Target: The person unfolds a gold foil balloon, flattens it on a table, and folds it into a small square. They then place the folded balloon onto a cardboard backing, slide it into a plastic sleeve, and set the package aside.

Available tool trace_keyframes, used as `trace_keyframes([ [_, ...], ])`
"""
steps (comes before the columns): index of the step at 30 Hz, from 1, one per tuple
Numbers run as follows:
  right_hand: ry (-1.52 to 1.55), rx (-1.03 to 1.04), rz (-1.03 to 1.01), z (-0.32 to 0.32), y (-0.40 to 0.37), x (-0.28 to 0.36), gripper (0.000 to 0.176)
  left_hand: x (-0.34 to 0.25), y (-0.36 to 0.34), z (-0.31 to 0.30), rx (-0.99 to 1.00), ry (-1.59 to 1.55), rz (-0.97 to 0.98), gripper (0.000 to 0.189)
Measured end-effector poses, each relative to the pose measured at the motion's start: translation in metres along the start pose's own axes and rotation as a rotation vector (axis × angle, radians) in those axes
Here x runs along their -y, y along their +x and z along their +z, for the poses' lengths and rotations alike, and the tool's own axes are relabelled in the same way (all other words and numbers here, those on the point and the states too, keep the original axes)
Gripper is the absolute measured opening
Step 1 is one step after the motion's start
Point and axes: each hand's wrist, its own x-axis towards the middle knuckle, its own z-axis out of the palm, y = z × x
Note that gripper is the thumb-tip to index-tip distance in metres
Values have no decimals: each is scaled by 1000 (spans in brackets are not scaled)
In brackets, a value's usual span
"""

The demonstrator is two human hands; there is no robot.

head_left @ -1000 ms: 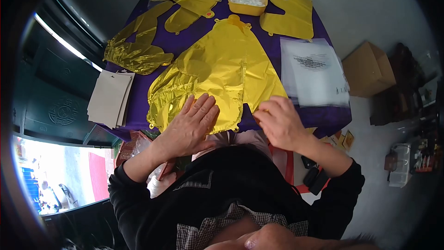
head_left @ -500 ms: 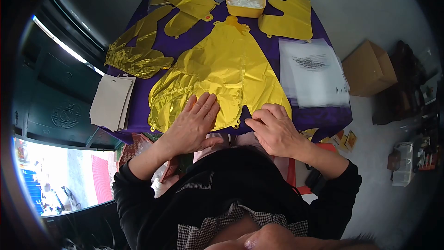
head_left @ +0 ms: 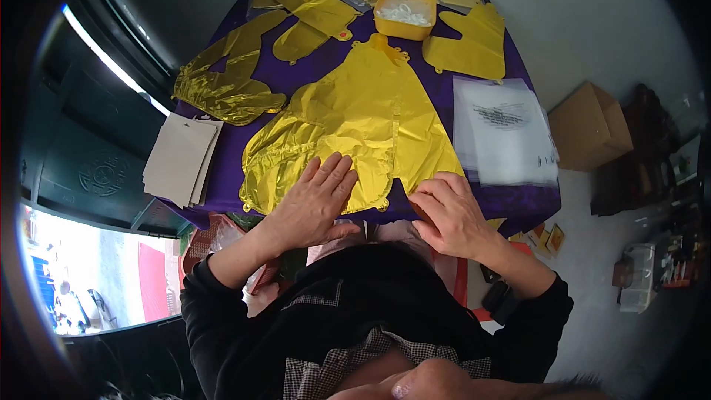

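Note:
A large flat gold foil balloon (head_left: pixel 348 118) lies on a purple-covered table (head_left: pixel 511 196), its narrow neck toward the far side and its wide part toward me. My left hand (head_left: pixel 315 196) rests flat on its lower left part, fingers stretched out. At the lower right corner, my right hand (head_left: pixel 452 211) has its fingers curled over the foil's near edge, with the thumb below. The fingertips hide the part of the foil they hold.
Other gold foil balloons (head_left: pixel 229 89) lie at the far left and far right. A yellow tub (head_left: pixel 404 26) of white rings stands at the back. Clear plastic bags (head_left: pixel 511 152) lie right, grey cards (head_left: pixel 181 159) left. A cardboard box (head_left: pixel 589 126) stands beyond the table's right side.
My right hand has shifted slightly right and down, its fingers now bent over the foil's near edge. The left hand stays flat on the foil. The whole view has tilted a little.

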Motion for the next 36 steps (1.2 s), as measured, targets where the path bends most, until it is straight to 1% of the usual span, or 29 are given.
trace_keyframes([
  [1, -15, 6, -3, -1, 3, 0, 42, 0, -1, 0, 28, -13, -10, 86],
  [3, -30, 14, -20, 1, 11, -1, 42, 0, -1, -1, 10, -15, -18, 86],
  [6, -52, 13, -80, 13, 32, -10, 39, 0, -2, 1, -19, -26, -9, 86],
  [8, -61, -4, -147, 21, 49, -15, 34, 0, -2, 2, -24, -34, -10, 86],
  [10, -37, -4, -138, 26, 64, -12, 33, 1, -1, 4, -57, -24, 5, 85],
  [12, -100, 90, -102, 35, 72, -14, 31, 1, -1, 4, -91, -11, 17, 84],
  [13, -124, 176, -55, 38, 74, -15, 30, 1, -2, 4, -65, -22, 5, 84],
  [14, -128, 175, -58, 39, 74, -16, 30, 1, -2, 4, -39, -33, -9, 86],
  [16, -162, 262, -39, 39, 74, -17, 30, 2, -3, 5, -48, -34, -3, 86],
  [17, -164, 264, -39, 38, 75, -18, 30, 3, -4, 5, -54, -37, 4, 86],
  [19, -117, 147, -41, 34, 74, -22, 30, 4, -4, 5, -55, -34, 4, 86],
  [20, -115, 149, -35, 31, 73, -25, 30, 4, -5, 5, -54, -30, 5, 86],
  [22, -152, 22, -48, 21, 74, -35, 28, 4, -5, 5, -72, -28, 17, 84],
  [24, -154, 8, -21, 11, 73, -45, 28, 5, -5, 4, -90, -26, 29, 83],
  [26, -183, -31, 72, 3, 70, -57, 27, 6, -6, 3, -78, -28, 28, 84],
  [27, -179, -27, 110, 0, 69, -63, 26, 6, -6, 6, -80, -27, 30, 84],
  [30, -177, 30, 114, 0, 63, -80, 25, 6, -6, 6, -73, -22, 29, 85],
  [31, -169, 57, 138, 3, 63, -81, 25, 6, -6, 6, -73, -20, 31, 85],
  [36, -162, 107, 122, 10, 68, -78, 26, 5, -6, 5, -74, -17, 21, 85],
])
